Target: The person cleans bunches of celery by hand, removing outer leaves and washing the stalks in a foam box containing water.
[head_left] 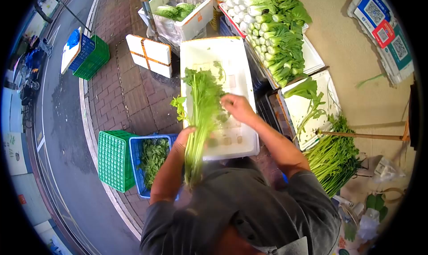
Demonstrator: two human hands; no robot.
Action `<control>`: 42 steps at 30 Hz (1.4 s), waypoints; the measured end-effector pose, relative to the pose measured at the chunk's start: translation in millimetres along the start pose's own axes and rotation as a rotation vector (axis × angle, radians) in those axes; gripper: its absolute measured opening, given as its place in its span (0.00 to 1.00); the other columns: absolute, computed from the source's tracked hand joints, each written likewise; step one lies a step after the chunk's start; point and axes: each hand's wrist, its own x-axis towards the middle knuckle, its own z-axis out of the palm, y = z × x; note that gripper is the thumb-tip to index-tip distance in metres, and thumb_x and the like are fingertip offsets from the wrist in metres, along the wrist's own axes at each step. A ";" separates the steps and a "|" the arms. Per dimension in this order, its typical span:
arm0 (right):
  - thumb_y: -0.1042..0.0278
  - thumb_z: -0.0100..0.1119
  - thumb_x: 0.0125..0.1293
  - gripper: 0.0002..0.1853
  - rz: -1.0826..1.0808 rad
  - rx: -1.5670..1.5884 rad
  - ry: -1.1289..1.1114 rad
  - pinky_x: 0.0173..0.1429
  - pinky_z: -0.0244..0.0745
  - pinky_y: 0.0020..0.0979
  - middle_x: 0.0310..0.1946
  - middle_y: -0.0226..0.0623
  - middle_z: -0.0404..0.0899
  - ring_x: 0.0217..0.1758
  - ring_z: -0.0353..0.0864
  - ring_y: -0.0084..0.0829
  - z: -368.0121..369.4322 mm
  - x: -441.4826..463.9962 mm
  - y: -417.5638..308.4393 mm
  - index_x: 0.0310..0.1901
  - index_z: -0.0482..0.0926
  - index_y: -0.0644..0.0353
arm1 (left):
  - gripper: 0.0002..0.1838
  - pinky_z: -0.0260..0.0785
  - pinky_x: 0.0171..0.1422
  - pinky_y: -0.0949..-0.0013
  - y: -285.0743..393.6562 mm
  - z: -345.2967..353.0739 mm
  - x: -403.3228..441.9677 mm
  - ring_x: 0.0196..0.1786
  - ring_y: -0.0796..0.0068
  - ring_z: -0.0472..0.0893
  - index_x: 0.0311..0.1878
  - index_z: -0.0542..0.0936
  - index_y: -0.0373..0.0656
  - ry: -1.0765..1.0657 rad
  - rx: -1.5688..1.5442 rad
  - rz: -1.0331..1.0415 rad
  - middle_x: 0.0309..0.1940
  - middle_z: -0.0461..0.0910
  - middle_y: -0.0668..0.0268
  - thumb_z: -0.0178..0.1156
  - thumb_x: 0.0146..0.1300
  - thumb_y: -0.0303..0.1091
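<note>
A bunch of celery (199,121) with long pale stalks and leafy green tops is held upright in front of my body. My left hand (185,137) is closed around its stalks on the left side. My right hand (237,107) is just right of the leaves, its fingers curled together; whether a leaf or stem is pinched in them I cannot tell. Beneath both hands is a white foam box (234,141) with loose leaves lying in it. A light green sprig (179,107) sticks out left of the bunch, over the box's edge.
Leafy greens with white stems (272,36) are stacked at the upper right. Green stalks (332,155) lie by a white tray (323,92). On the left stand a blue crate (141,177) with greens and a green crate (115,159). A foam lid (149,55) leans behind.
</note>
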 end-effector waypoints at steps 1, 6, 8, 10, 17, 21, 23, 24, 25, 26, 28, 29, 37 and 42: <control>0.67 0.60 0.69 0.13 -0.103 -0.070 0.030 0.53 0.80 0.40 0.47 0.48 0.85 0.46 0.86 0.44 11.0 -6.1 5.4 0.51 0.85 0.60 | 0.39 0.79 0.37 0.56 0.2 -2.3 2.7 0.32 0.52 0.83 0.67 0.72 0.34 -0.022 0.026 0.016 0.48 0.82 0.41 0.60 0.59 0.53; 0.71 0.62 0.62 0.10 -0.427 -0.311 0.111 0.45 0.76 0.45 0.37 0.43 0.80 0.42 0.81 0.47 37.2 -5.2 9.9 0.45 0.85 0.58 | 0.42 0.80 0.38 0.56 -0.9 7.5 3.5 0.35 0.52 0.85 0.69 0.70 0.35 -0.076 0.063 0.043 0.52 0.81 0.40 0.64 0.59 0.58; 0.72 0.64 0.58 0.08 -0.575 -0.360 0.171 0.39 0.75 0.44 0.33 0.40 0.77 0.38 0.79 0.45 36.5 1.1 11.5 0.39 0.84 0.56 | 0.44 0.81 0.39 0.57 4.0 15.2 2.9 0.36 0.51 0.85 0.69 0.70 0.34 -0.078 0.025 0.026 0.54 0.80 0.39 0.65 0.59 0.58; 0.74 0.66 0.56 0.10 -0.547 -0.413 0.168 0.39 0.77 0.42 0.32 0.38 0.76 0.36 0.80 0.43 27.6 -6.4 10.3 0.41 0.85 0.54 | 0.44 0.82 0.41 0.56 6.1 9.0 5.3 0.37 0.51 0.86 0.70 0.69 0.33 -0.116 0.055 0.038 0.56 0.79 0.38 0.66 0.59 0.56; 0.75 0.70 0.54 0.10 -0.518 -0.477 0.186 0.38 0.79 0.39 0.35 0.36 0.76 0.35 0.81 0.41 8.8 -33.5 0.6 0.40 0.85 0.54 | 0.44 0.84 0.47 0.56 17.7 16.7 5.3 0.41 0.52 0.87 0.70 0.68 0.33 -0.094 0.176 0.035 0.58 0.79 0.39 0.69 0.57 0.51; 0.72 0.64 0.58 0.08 -0.595 -0.446 0.211 0.44 0.78 0.42 0.41 0.35 0.80 0.41 0.82 0.41 0.8 -33.3 -4.9 0.40 0.83 0.56 | 0.42 0.84 0.45 0.57 20.8 22.9 8.3 0.40 0.53 0.87 0.70 0.69 0.34 -0.039 0.220 0.035 0.56 0.81 0.42 0.69 0.56 0.49; 0.71 0.64 0.57 0.08 -0.629 -0.450 0.152 0.44 0.78 0.42 0.43 0.34 0.80 0.41 0.82 0.40 -2.5 -22.0 -12.5 0.40 0.83 0.56 | 0.41 0.83 0.44 0.58 18.3 15.3 14.0 0.40 0.54 0.87 0.69 0.70 0.35 -0.051 0.224 0.020 0.55 0.82 0.44 0.69 0.56 0.48; 0.71 0.64 0.57 0.08 -0.650 -0.451 0.125 0.44 0.78 0.42 0.44 0.34 0.80 0.42 0.82 0.40 -3.3 -13.6 -18.7 0.40 0.83 0.56 | 0.40 0.83 0.43 0.60 15.7 18.0 16.7 0.41 0.56 0.87 0.67 0.72 0.36 -0.031 0.194 0.032 0.52 0.83 0.47 0.71 0.56 0.51; 0.70 0.64 0.57 0.08 -0.708 -0.425 0.131 0.44 0.78 0.42 0.43 0.34 0.80 0.41 0.82 0.40 -4.3 -8.2 -29.9 0.39 0.83 0.56 | 0.41 0.83 0.43 0.60 15.8 21.0 16.7 0.42 0.57 0.87 0.67 0.72 0.37 -0.026 0.193 0.028 0.52 0.84 0.49 0.72 0.56 0.52; 0.70 0.63 0.58 0.07 -0.767 -0.399 0.137 0.44 0.78 0.42 0.42 0.34 0.80 0.41 0.82 0.40 -5.8 -3.9 -43.9 0.39 0.83 0.55 | 0.41 0.83 0.43 0.60 17.8 28.9 13.5 0.43 0.57 0.87 0.67 0.72 0.38 -0.022 0.191 0.025 0.52 0.84 0.50 0.72 0.56 0.54; 0.71 0.62 0.55 0.08 -0.775 -0.435 0.117 0.43 0.81 0.40 0.39 0.35 0.82 0.41 0.83 0.37 -6.4 2.8 -46.9 0.38 0.81 0.58 | 0.43 0.83 0.43 0.59 15.7 39.8 11.4 0.47 0.60 0.86 0.67 0.73 0.40 0.001 0.219 0.067 0.51 0.84 0.53 0.72 0.56 0.61; 0.71 0.63 0.55 0.08 -0.734 -0.485 0.084 0.43 0.80 0.40 0.38 0.34 0.82 0.41 0.83 0.37 -5.9 6.5 -37.6 0.38 0.81 0.57 | 0.43 0.83 0.44 0.59 16.6 38.3 13.5 0.47 0.60 0.86 0.67 0.73 0.40 0.021 0.218 0.038 0.51 0.84 0.53 0.72 0.56 0.60; 0.67 0.62 0.60 0.04 -0.476 -0.520 -0.337 0.40 0.75 0.48 0.28 0.44 0.82 0.34 0.83 0.51 -49.7 56.4 -65.1 0.33 0.83 0.57 | 0.33 0.82 0.40 0.60 22.3 34.8 20.5 0.41 0.61 0.85 0.65 0.73 0.34 -0.089 0.353 -0.034 0.46 0.84 0.54 0.70 0.56 0.34; 0.70 0.62 0.55 0.06 -0.419 -0.488 -0.575 0.41 0.75 0.47 0.26 0.49 0.82 0.32 0.83 0.50 -56.0 82.6 -85.7 0.33 0.85 0.60 | 0.31 0.79 0.35 0.62 24.8 52.5 14.3 0.31 0.62 0.83 0.63 0.74 0.33 0.016 0.392 -0.024 0.37 0.83 0.55 0.67 0.53 0.27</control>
